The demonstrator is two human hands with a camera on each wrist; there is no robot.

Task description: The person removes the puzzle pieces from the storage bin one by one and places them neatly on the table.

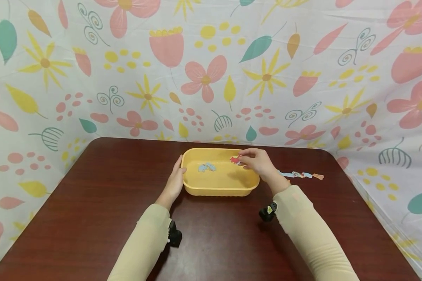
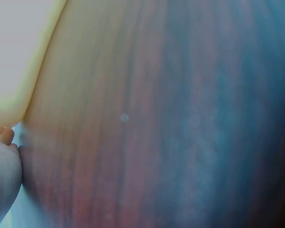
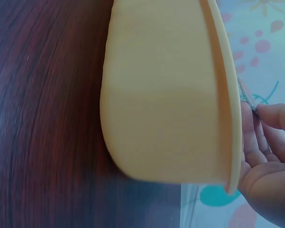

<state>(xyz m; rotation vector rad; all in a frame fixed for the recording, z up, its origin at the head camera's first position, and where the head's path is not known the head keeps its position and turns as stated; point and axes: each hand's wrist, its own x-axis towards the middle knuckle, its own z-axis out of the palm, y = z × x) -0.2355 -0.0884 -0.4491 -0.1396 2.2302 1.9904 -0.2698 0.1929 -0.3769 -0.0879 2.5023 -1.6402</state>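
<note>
A yellow plastic tray [image 1: 218, 192] is on the table with two light blue flat cut-out pieces [image 1: 206, 167] lying in it. Its left end is gripped by my left hand [image 1: 174, 183], thumb over the rim and fingers along the outside. Over the tray's right end, my right hand [image 1: 260, 164] pinches a small red flat cut-out piece [image 1: 235, 159] between thumb and fingers. The right wrist view catches this piece [image 3: 247, 92] edge-on just past the rim. Only a corner of the tray [image 2: 19, 107] and part of the left hand [image 2: 4, 166] show in the left wrist view.
Right of the tray, several flat cut-out pieces [image 1: 306, 175] in blue, white and orange lie in a row, partly hidden by the right hand and wrist. Behind the dark brown table [image 1: 102, 203] hangs a flower-patterned cloth [image 1: 204, 50].
</note>
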